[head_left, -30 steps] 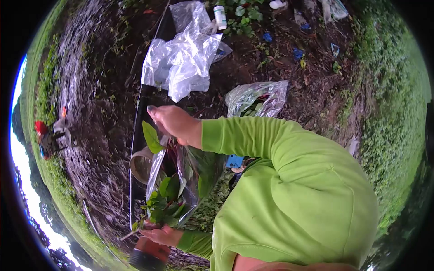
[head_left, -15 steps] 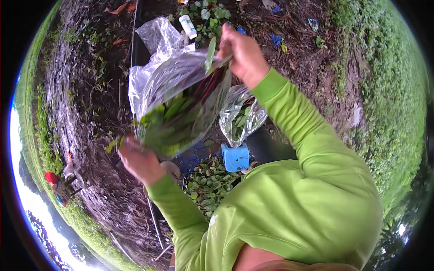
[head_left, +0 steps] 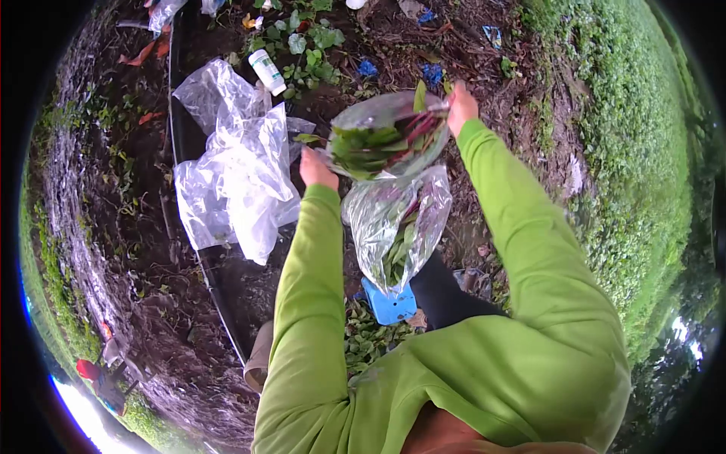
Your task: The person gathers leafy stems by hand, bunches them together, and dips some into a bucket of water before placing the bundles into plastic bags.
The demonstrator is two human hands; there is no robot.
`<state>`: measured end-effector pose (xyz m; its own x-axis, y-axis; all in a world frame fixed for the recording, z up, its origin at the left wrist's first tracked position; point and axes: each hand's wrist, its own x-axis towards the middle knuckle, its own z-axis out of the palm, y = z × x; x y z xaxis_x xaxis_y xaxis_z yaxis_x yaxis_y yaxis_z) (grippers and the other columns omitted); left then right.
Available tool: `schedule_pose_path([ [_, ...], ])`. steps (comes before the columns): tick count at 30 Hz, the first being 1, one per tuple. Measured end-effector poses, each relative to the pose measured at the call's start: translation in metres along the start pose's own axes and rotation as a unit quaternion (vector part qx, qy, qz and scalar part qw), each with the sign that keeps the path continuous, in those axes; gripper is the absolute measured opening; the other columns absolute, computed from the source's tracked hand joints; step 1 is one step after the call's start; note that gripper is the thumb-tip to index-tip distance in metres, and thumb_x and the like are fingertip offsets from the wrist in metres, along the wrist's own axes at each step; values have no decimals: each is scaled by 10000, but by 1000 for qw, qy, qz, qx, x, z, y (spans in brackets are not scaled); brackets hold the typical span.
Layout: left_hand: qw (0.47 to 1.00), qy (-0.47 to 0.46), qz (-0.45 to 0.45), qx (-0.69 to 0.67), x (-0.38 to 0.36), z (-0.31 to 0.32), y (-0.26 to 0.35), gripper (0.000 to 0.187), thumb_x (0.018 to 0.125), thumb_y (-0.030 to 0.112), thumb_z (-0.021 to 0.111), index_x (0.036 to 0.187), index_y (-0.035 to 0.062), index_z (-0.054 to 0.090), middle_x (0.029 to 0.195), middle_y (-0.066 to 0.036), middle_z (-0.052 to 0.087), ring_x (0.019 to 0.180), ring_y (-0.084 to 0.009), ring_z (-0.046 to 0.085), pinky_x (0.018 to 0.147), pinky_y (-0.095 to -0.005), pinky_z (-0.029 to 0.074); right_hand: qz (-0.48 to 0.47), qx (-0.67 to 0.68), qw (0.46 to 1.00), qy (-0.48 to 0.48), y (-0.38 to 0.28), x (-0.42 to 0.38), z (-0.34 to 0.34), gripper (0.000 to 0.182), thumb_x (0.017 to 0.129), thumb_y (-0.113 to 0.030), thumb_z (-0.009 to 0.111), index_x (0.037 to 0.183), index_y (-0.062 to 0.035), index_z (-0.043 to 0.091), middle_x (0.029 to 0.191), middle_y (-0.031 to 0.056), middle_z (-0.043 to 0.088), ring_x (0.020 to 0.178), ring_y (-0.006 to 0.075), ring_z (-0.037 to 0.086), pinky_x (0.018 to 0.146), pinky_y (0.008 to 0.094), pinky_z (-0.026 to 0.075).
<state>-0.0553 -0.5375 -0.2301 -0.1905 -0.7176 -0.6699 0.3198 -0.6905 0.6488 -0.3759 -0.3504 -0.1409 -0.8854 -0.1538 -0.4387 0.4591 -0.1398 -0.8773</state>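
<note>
A clear plastic bag (head_left: 389, 136) of green leaves with reddish stems is stretched between my two hands. My left hand (head_left: 318, 168) is closed on its left end, where a leaf sticks out. Closed on the right end, near the stems, is my right hand (head_left: 461, 108). Just below hangs or rests a second clear bag of leaves (head_left: 401, 231), its lower tip over a blue plastic stool (head_left: 390, 303). Empty-looking clear bags (head_left: 246, 178) lie in a pile left of my left hand.
A white bottle (head_left: 267, 72) lies beyond the bag pile. Loose leaves (head_left: 363, 337) cover the ground by the stool. A dark edge or pipe (head_left: 204, 265) runs along the left. A person in a red hat (head_left: 102, 382) is far off at lower left.
Both hands have moved right with the leaf-filled bag, and my left hand has also gone farther forward. The pile of clear bags and the second leaf bag are now more exposed.
</note>
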Motion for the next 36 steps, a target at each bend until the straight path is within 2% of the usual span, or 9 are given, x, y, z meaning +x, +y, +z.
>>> schedule_pose_path([
  [5, 995, -43, 23, 86, -2, -7, -63, 299, 1041, 298, 521, 1117, 34, 639, 974, -56, 675, 910, -201, 644, 838, -348, 503, -80, -232, 969, 41, 56, 53, -79, 300, 1043, -331, 486, 933, -72, 590, 816, 123, 632, 848, 284, 649, 762, 454, 508],
  [10, 987, -91, 58, 119, -57, 6, -14, 332, 1076, 359, 477, 1003, 65, 614, 879, -39, 611, 825, -165, 603, 768, -344, 459, -5, 28, 995, -97, 8, 7, -75, 351, 1042, -394, 561, 897, -78, 605, 854, 74, 631, 890, 206, 597, 849, 381, 466],
  [12, 982, -110, 42, 145, -94, 2, 13, 425, 1059, 413, 513, 1108, 2, 611, 1175, -132, 645, 1087, -254, 574, 986, -424, 426, -12, -124, 984, -124, -20, -29, -84, 446, 1031, -478, 551, 1167, -56, 602, 1203, 125, 628, 1149, 219, 547, 1046, 424, 374],
  [15, 761, -156, 336, 532, -77, -97, -20, 812, 969, 441, 663, 1567, 28, 301, 1537, -308, 347, 1435, -435, 337, 1200, -489, 265, 67, -388, 901, -182, -15, -87, -112, 844, 958, -599, 583, 1506, -67, 224, 1447, 127, 499, 1266, 239, 521, 1113, 398, 354],
  [20, 753, -122, -124, 635, -238, -203, -65, 1562, 561, 558, 942, 1613, 105, -119, 1622, -383, -8, 1509, -553, 68, 1214, -559, 230, 152, -454, 813, -331, 85, -146, -177, 963, 863, -340, 809, 1564, 29, 262, 1445, 144, 514, 1298, 226, 491, 1122, 358, 366],
  [23, 892, 20, -326, 311, -279, -219, -91, 1178, 826, 329, 802, 1611, 76, -40, 1575, -259, 319, 1371, -435, 420, 1126, -465, 381, 85, -445, 877, -160, 118, -151, -171, 714, 901, -286, 762, 1471, 25, 462, 1410, 143, 556, 1275, 217, 516, 1116, 334, 366],
  [27, 919, 137, -271, 251, -264, -248, -146, 587, 999, 233, 554, 1520, 5, 410, 1406, -137, 577, 1203, -253, 595, 1032, -364, 456, 53, -261, 949, -167, 119, -139, -162, 469, 979, -299, 626, 1372, -45, 591, 1308, 106, 649, 1172, 243, 577, 1039, 363, 419],
  [32, 957, 276, 75, -43, -218, -208, -154, 417, 950, 192, 530, 1273, -43, 651, 1272, -169, 664, 1119, -252, 639, 1024, -361, 473, 162, 7, 986, -42, 116, -126, -147, 229, 1000, -178, 555, 1120, 6, 621, 1157, 174, 664, 1111, 233, 603, 1009, 403, 475],
  [36, 865, 352, -58, -354, -180, -197, -115, 141, 825, 124, 540, 728, 55, 616, 777, -62, 629, 746, -205, 594, 706, -393, 509, 151, 51, 986, 46, 141, -89, -152, 103, 956, -134, 576, 953, -32, 592, 960, 105, 652, 999, 284, 643, 972, 437, 495],
])
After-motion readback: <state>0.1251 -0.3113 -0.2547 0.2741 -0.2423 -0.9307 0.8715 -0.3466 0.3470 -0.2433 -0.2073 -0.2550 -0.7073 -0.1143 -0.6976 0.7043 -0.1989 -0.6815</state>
